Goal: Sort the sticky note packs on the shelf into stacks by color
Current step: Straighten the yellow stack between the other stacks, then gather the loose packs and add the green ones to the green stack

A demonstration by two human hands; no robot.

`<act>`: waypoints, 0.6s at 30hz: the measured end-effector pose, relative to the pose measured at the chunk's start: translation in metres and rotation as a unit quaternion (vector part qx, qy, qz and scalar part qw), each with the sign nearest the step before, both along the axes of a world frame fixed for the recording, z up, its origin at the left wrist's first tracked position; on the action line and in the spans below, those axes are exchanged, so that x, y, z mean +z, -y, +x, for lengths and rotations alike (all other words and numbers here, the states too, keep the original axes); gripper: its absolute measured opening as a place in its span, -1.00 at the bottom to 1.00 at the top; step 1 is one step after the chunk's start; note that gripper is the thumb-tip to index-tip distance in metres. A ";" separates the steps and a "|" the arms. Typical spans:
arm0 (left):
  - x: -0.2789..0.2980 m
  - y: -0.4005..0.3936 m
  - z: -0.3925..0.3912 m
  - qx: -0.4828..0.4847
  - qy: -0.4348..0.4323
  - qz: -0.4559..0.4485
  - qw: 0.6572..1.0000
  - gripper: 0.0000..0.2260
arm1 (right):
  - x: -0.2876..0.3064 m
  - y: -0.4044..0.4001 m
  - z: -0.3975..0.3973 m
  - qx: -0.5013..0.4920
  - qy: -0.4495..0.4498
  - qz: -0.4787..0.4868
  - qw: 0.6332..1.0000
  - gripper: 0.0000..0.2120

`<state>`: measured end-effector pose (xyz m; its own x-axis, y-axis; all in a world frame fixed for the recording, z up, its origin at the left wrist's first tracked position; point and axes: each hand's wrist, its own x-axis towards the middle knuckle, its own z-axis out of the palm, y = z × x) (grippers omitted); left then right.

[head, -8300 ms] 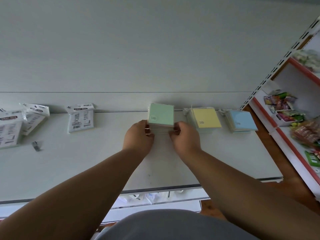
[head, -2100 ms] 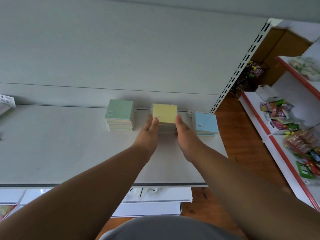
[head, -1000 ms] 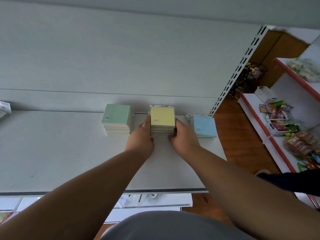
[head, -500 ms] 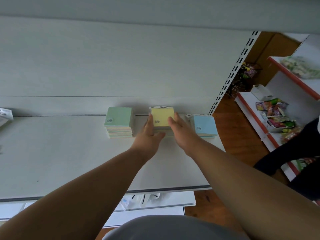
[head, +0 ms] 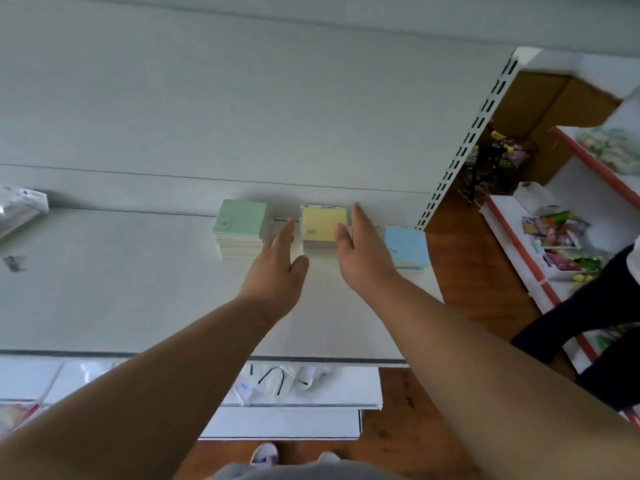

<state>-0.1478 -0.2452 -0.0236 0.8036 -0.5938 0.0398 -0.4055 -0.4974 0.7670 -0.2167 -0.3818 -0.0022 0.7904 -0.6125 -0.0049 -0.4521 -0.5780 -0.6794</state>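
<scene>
White shelf (head: 138,299), green stack (head: 240,233), yellow stack (head: 322,230), blue stack (head: 407,249)

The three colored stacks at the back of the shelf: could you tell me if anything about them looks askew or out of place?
The green stack and yellow stack sit squarely by the back panel. The blue stack sits nearer the front than those two, out of line and slightly turned. The green stack also shows mixed pastel edges below its top pack. Both hands are open beside the yellow stack.

A pale back panel (head: 242,109) rises far; wooden floor (head: 485,271) right, red-edged shelves (head: 588,188) beyond it.
</scene>
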 end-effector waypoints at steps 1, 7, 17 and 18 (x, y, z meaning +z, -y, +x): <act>0.000 -0.008 -0.005 0.012 0.025 -0.013 1.000 -0.49 | 0.002 -0.003 0.001 0.010 0.015 -0.026 1.000 -0.44; 0.000 -0.071 -0.002 0.040 0.091 -0.043 0.994 -0.58 | 0.019 -0.054 0.014 0.086 0.074 -0.091 0.989 -0.46; -0.003 -0.255 0.110 0.049 0.107 -0.029 0.993 -0.70 | 0.009 -0.251 0.116 0.119 0.088 -0.083 0.986 -0.47; -0.001 -0.278 0.125 0.051 0.107 -0.024 0.993 -0.72 | 0.007 -0.274 0.132 0.121 0.085 -0.080 0.986 -0.48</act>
